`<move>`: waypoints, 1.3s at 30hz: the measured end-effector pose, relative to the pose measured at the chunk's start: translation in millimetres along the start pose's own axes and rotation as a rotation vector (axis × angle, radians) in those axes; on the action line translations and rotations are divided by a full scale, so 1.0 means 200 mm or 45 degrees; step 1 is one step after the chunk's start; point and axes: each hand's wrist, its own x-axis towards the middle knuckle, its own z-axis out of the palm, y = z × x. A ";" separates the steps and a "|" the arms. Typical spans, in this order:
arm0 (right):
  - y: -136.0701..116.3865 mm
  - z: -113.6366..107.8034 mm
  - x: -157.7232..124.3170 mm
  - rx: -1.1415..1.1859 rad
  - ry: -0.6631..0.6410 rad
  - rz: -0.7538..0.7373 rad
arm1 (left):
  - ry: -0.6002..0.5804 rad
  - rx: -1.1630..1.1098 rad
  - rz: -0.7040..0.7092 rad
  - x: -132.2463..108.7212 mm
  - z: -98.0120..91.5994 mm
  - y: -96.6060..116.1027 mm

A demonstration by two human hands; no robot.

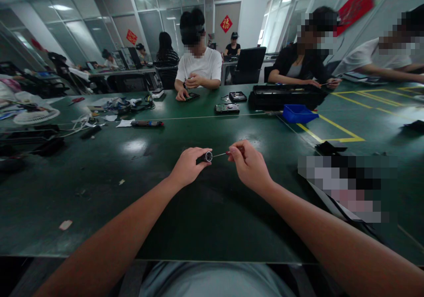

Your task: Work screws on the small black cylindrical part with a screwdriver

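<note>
Just above the green table [198, 217], my left hand [188, 166] is closed around a dark cylindrical part [207, 157], whose round end with a pale ring faces right. My right hand [248, 164] grips a screwdriver [221, 155] by its reddish handle. Its thin metal shaft points left, with the tip at or very close to the ring end of the cylinder; contact cannot be made out. Fingers cover most of the cylinder's body and of the handle.
Ahead lie hard drives [227, 108], a blue tray [299, 113] and a long black housing [285, 97]. A dark cylindrical tool [147, 123] and cables [82, 122] are to the left. A blurred-out flat item [344, 191] lies right. Co-workers sit across the table.
</note>
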 end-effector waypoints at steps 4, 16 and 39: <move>-0.01 0.00 0.00 -0.009 -0.007 0.000 | -0.021 -0.001 -0.008 0.00 0.00 0.00; -0.01 0.00 0.00 0.001 -0.057 0.025 | -0.028 0.004 0.006 0.00 0.01 -0.02; -0.03 0.00 0.00 -0.035 0.000 -0.041 | -0.035 0.004 0.023 0.00 0.01 0.00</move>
